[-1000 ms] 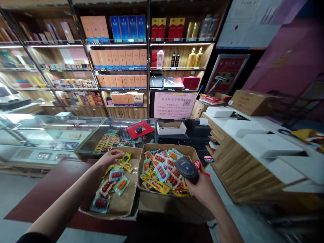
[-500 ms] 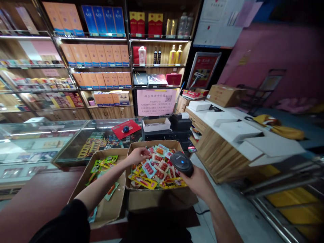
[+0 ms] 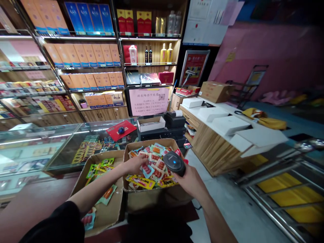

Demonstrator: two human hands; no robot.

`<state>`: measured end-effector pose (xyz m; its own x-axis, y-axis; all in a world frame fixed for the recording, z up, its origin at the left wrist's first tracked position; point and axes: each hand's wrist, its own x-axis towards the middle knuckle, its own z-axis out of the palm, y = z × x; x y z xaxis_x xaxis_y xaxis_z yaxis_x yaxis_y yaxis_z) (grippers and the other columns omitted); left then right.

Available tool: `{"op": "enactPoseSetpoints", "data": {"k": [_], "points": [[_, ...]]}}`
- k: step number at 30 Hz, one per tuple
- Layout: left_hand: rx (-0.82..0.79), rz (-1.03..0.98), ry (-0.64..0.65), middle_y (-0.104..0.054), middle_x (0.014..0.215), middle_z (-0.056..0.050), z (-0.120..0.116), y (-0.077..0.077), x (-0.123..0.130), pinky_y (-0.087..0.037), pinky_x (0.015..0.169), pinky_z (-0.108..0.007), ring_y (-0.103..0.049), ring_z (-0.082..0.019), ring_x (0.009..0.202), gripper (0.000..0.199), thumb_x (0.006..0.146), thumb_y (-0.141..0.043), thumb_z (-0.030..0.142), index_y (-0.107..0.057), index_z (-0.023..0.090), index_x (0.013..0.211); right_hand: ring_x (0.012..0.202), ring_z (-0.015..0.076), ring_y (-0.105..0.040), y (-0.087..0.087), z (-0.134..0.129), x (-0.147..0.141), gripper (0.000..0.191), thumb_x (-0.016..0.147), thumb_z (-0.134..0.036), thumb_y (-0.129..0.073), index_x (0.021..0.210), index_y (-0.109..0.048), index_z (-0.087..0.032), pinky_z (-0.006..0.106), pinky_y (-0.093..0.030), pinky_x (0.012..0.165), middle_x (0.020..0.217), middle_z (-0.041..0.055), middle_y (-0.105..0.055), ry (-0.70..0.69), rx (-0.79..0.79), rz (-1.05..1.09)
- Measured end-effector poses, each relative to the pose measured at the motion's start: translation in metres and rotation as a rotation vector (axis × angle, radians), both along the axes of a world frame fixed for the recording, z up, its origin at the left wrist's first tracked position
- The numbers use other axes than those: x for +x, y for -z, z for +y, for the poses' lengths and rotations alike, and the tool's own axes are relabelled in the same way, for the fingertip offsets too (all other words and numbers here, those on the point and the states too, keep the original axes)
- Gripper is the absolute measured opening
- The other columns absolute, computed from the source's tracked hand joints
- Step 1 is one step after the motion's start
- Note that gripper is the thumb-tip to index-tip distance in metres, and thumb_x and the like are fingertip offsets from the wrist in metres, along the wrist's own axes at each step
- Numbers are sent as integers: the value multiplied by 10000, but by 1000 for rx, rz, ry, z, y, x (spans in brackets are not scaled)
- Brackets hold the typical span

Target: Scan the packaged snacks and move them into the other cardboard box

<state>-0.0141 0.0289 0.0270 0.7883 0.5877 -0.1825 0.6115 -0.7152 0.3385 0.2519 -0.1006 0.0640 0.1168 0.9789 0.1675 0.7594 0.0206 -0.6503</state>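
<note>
The left hand [image 3: 136,163] reaches over the left edge of the right carton [image 3: 157,200], its fingers partly spread and lowered to the snack packets [image 3: 147,171] heaped inside. Whether it pinches one, I cannot tell; the fingers hide the contact. The right hand [image 3: 189,180] is wrapped around a dark handheld scanner [image 3: 174,162], a blue light showing on its top, held above the right edge of the same carton.

The left carton [image 3: 111,212] stands just beside, its right wall close against the other. Yellow-green packets [image 3: 108,162] lie towards its far edge, an orange packet [image 3: 108,195] near the middle, and a blue-edged packet [image 3: 89,218] by the near left corner. Both cartons appear to rest on a dark red table [image 3: 37,199], with a glass display case [image 3: 83,141] beyond their far edges.

The step in hand looks to be reaching among the heaped packets. From here, a clean pick calls for closing thumb and fingers on one wrapper's edge, since the packets overlap and a neighbour could come along, while the scanner stays clear of the left hand.
</note>
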Motion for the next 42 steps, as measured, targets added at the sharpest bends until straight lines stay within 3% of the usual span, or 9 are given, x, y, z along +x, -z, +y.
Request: {"op": "enactPoseSetpoints", "data": {"k": [4, 8, 10, 13, 16, 19, 25, 31, 42], "points": [[90, -24, -17, -569, 1256, -137, -9, 16, 2, -463, 988, -397, -560, -317, 1167, 618, 618, -840, 246, -612, 200, 1192, 943, 299, -735, 2, 4, -6, 275, 780, -324, -647, 1009, -705, -184, 345, -546, 787, 953, 121, -777, -7, 10, -7], [-8, -318, -204, -660, 1091, -99, -2, 20, -3, -488, 941, -350, -628, -278, 1075, 272, 718, -772, 259, -707, 187, 972, 985, 314, -723, 2, 8, -10, 327, 766, -318, -662, 1064, -701, -192, 371, -545, 814, 992, 121, -773, -25, -7, -17], [-137, -534, -420, -690, 913, -67, 6, 18, -6, -517, 860, -329, -670, -251, 939, 171, 757, -752, 309, -709, 162, 832, 979, 308, -725, 0, 10, -9, 323, 761, -305, -668, 1061, -703, -191, 360, -544, 808, 985, 121, -775, -41, -13, -19], [-447, -902, -739, -692, 771, -26, 16, 11, -3, -548, 731, -300, -684, -193, 750, 238, 737, -792, 341, -688, 147, 828, 946, 297, -732, -2, 14, -7, 272, 754, -277, -674, 1008, -712, -186, 340, -542, 791, 948, 119, -779, -66, -18, -38], [-741, -1181, -894, -713, 790, -25, 16, 4, 8, -580, 673, -293, -692, -165, 687, 381, 625, -895, 276, -664, 149, 901, 937, 288, -734, -4, 19, -2, 270, 758, -271, -672, 1010, -712, -183, 332, -544, 785, 968, 119, -780, -125, -23, -26], [-896, -1243, -936, -737, 816, -59, 10, -3, 22, -608, 670, -299, -713, -172, 681, 403, 594, -925, 238, -671, 131, 889, 970, 277, -732, -8, 22, 5, 323, 755, -256, -668, 1068, -705, -187, 317, -547, 800, 1022, 114, -777, -192, -11, -5], [-939, -1303, -989, -756, 856, -103, -4, -12, 48, -621, 688, -270, -735, -178, 722, 293, 653, -901, 215, -678, 104, 807, 961, 281, -740, -17, 22, 23, 359, 749, -232, -656, 1101, -705, -182, 309, -553, 789, 989, 108, -785, -261, -30, 13], [-913, -1398, -1044, -742, 817, -68, -15, -12, 69, -640, 697, -351, -749, -218, 743, 379, 627, -905, 137, -602, 139, 855, 950, 273, -740, -14, 19, 47, 290, 760, -262, -658, 1032, -712, -176, 301, -543, 780, 988, 108, -785, -316, -11, 45], [-843, -1370, -1083, -713, 818, -60, -26, -15, 87, -631, 639, -312, -723, -183, 684, 376, 642, -884, 93, -593, 127, 878, 888, 261, -740, -15, 14, 72, 229, 771, -259, -622, 976, -703, -200, 296, -535, 749, 940, 79, -787, -364, 24, 64]]}}
